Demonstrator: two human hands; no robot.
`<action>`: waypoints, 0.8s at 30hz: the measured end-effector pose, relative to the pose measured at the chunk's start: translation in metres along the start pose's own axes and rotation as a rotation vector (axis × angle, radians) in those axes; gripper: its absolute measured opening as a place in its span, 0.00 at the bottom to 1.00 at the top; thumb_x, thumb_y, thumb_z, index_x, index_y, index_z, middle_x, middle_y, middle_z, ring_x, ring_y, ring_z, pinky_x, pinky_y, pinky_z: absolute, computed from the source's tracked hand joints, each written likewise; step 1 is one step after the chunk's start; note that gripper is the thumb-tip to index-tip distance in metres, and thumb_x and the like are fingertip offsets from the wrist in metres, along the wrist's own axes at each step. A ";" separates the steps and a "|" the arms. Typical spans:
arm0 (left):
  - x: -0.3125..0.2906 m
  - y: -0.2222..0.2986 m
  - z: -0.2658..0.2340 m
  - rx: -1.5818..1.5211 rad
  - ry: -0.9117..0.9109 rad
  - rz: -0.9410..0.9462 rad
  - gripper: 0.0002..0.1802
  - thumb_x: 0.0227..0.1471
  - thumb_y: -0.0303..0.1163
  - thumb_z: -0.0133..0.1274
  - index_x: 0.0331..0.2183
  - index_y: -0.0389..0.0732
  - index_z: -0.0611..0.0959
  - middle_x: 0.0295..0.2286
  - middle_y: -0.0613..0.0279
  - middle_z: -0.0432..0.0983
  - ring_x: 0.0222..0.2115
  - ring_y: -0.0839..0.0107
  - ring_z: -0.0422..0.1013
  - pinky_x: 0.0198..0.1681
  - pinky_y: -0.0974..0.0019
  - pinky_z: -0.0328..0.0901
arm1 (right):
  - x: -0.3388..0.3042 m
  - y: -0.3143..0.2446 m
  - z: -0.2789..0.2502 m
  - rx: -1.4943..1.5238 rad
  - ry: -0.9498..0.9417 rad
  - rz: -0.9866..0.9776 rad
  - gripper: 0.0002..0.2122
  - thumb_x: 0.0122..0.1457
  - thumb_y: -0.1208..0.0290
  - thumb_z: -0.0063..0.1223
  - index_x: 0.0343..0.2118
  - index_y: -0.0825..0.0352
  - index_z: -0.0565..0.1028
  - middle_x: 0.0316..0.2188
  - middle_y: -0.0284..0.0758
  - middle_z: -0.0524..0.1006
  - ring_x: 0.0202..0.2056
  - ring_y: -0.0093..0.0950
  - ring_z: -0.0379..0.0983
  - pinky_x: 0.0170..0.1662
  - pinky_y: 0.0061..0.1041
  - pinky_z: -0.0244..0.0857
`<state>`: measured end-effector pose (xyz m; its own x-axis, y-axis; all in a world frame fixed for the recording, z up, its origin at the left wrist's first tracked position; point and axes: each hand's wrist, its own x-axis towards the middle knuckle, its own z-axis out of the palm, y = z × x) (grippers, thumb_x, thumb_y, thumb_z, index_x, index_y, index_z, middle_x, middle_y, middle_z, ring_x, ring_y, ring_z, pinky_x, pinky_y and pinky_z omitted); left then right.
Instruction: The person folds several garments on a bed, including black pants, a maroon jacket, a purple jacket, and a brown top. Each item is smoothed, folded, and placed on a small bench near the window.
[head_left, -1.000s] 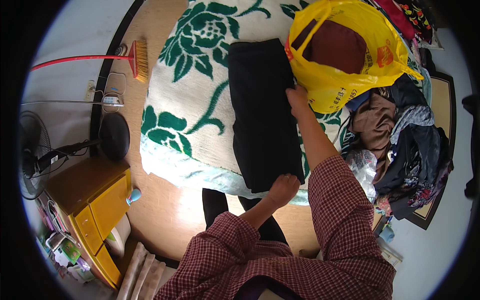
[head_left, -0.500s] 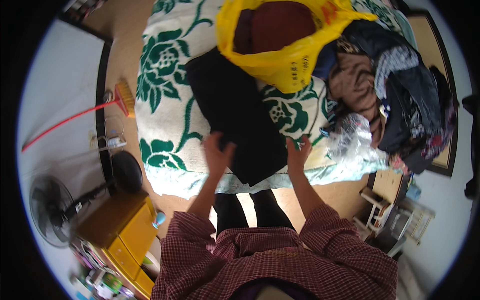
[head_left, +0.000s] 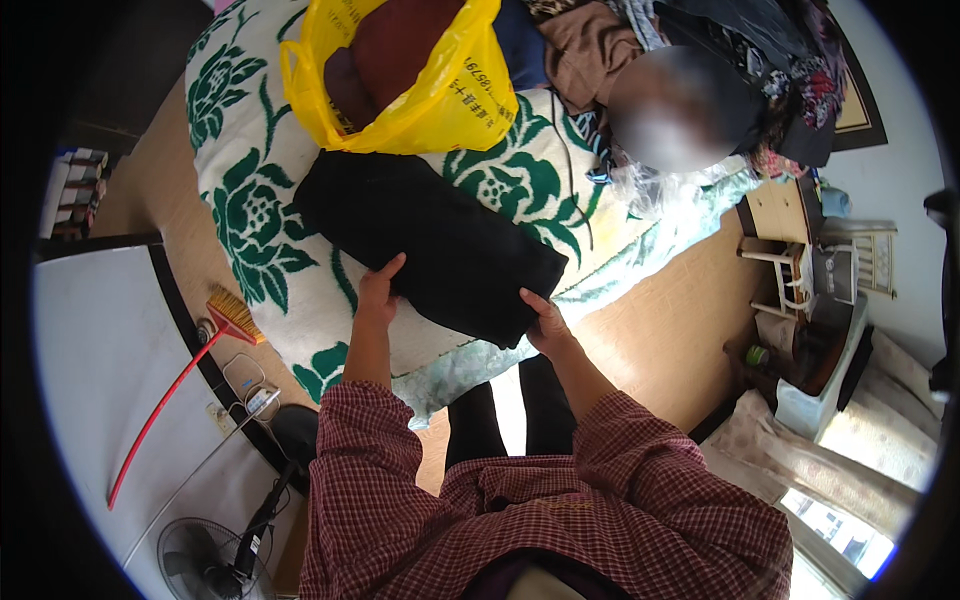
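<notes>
A black folded garment (head_left: 440,245) lies slantwise across the near part of the bed, its exact kind not clear. My left hand (head_left: 376,292) grips its near left edge, thumb on top and the other fingers tucked out of sight beneath. At the right end, near the lower corner, my right hand (head_left: 546,325) pinches the cloth, again with the thumb above and fingers hidden under it. Just beyond the garment stands an open yellow plastic bag (head_left: 455,100) holding dark red cloth (head_left: 400,50).
A white blanket with green flowers (head_left: 250,200) covers the bed. Mixed clothes (head_left: 590,50) are heaped at the far right, beside clear plastic wrap (head_left: 645,190). To the left are a red-handled broom (head_left: 232,318) and a standing fan (head_left: 205,560). A pale chair (head_left: 870,250) is at the right.
My hands have closed on the black garment's edges, where before they hovered with fingers apart. The garment now lies more sideways in view. My view has swung to the right.
</notes>
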<state>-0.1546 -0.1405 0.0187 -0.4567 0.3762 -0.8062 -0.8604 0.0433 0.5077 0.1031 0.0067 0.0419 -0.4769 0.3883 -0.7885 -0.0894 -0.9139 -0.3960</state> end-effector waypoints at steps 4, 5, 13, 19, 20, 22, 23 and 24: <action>-0.002 -0.003 0.005 -0.323 -0.182 -0.128 0.31 0.50 0.37 0.58 0.53 0.38 0.68 0.50 0.55 0.68 0.51 0.56 0.63 0.56 0.55 0.57 | -0.038 -0.020 0.031 0.091 -0.004 -0.148 0.18 0.48 0.80 0.61 0.43 0.67 0.69 0.39 0.35 0.74 0.41 0.30 0.72 0.48 0.29 0.68; -0.005 -0.004 0.005 -0.309 -0.197 -0.128 0.29 0.52 0.40 0.56 0.52 0.38 0.69 0.51 0.56 0.67 0.52 0.57 0.62 0.56 0.54 0.57 | -0.053 -0.030 0.040 0.098 -0.018 -0.189 0.18 0.48 0.81 0.60 0.43 0.68 0.69 0.39 0.35 0.74 0.41 0.30 0.72 0.48 0.28 0.68; -0.062 -0.053 0.075 -0.531 -0.577 -0.035 0.35 0.54 0.50 0.45 0.57 0.40 0.65 0.56 0.53 0.61 0.56 0.51 0.59 0.58 0.45 0.53 | -0.253 -0.132 0.024 -0.371 0.127 -0.351 0.24 0.50 0.78 0.59 0.50 0.72 0.63 0.42 0.35 0.72 0.44 0.24 0.69 0.51 0.23 0.63; -0.139 -0.178 0.206 -0.217 -0.498 -0.247 0.25 0.55 0.41 0.42 0.49 0.34 0.74 0.49 0.52 0.70 0.51 0.55 0.66 0.57 0.55 0.59 | -0.399 -0.184 -0.091 -0.195 0.181 -0.508 0.24 0.53 0.78 0.59 0.51 0.71 0.62 0.42 0.35 0.73 0.44 0.24 0.70 0.50 0.26 0.65; -0.152 -0.201 0.229 -0.233 -0.558 -0.301 0.25 0.56 0.40 0.42 0.50 0.34 0.73 0.50 0.52 0.69 0.51 0.55 0.66 0.57 0.54 0.58 | -0.418 -0.192 -0.114 -0.092 0.184 -0.580 0.23 0.53 0.78 0.59 0.51 0.70 0.62 0.42 0.35 0.73 0.44 0.24 0.70 0.50 0.26 0.66; -0.175 -0.245 0.279 -0.290 -0.749 -0.425 0.24 0.57 0.40 0.41 0.50 0.34 0.73 0.50 0.51 0.69 0.52 0.54 0.65 0.58 0.53 0.57 | -0.454 -0.211 -0.160 0.089 0.263 -0.639 0.23 0.53 0.78 0.58 0.50 0.70 0.63 0.42 0.35 0.73 0.43 0.24 0.71 0.49 0.27 0.66; -0.187 -0.263 0.302 -0.276 -0.720 -0.472 0.25 0.57 0.41 0.41 0.51 0.34 0.71 0.51 0.51 0.67 0.53 0.54 0.64 0.59 0.52 0.56 | -0.471 -0.222 -0.184 0.153 0.301 -0.673 0.21 0.52 0.79 0.58 0.49 0.70 0.65 0.41 0.36 0.74 0.43 0.25 0.72 0.49 0.28 0.67; -0.199 -0.281 0.326 -0.279 -0.778 -0.529 0.26 0.58 0.43 0.41 0.52 0.34 0.70 0.52 0.51 0.66 0.53 0.54 0.63 0.59 0.51 0.55 | -0.488 -0.230 -0.207 0.256 0.262 -0.748 0.21 0.51 0.79 0.58 0.48 0.69 0.66 0.41 0.36 0.74 0.42 0.26 0.72 0.49 0.29 0.67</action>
<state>0.2518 0.0745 0.1360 0.1928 0.8806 -0.4330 -0.9795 0.1987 -0.0321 0.5372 0.0518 0.4207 0.0033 0.8896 -0.4567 -0.5133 -0.3904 -0.7643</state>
